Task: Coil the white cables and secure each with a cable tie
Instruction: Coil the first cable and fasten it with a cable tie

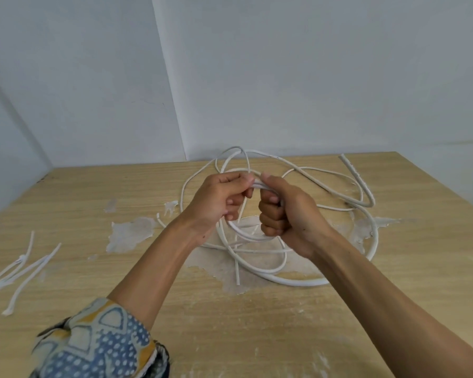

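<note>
A long white cable (298, 281) lies in loose, tangled loops on the wooden table (393, 309), reaching from its middle to the back edge. Both hands are raised over the loops. My right hand (287, 211) grips a gathered bundle of cable loops in its fist. My left hand (221, 197) pinches the cable at the top of that bundle, its fingertips meeting my right thumb. A thin white strand hangs down between the two hands. Several white cable ties (19, 271) lie loose at the table's left edge.
Pale walls meet in a corner just behind the table. The tabletop has patches of worn, peeled veneer (131, 233) around the cable. A short white scrap (160, 221) lies left of my left wrist. A patterned sleeve (99, 347) covers my left upper forearm.
</note>
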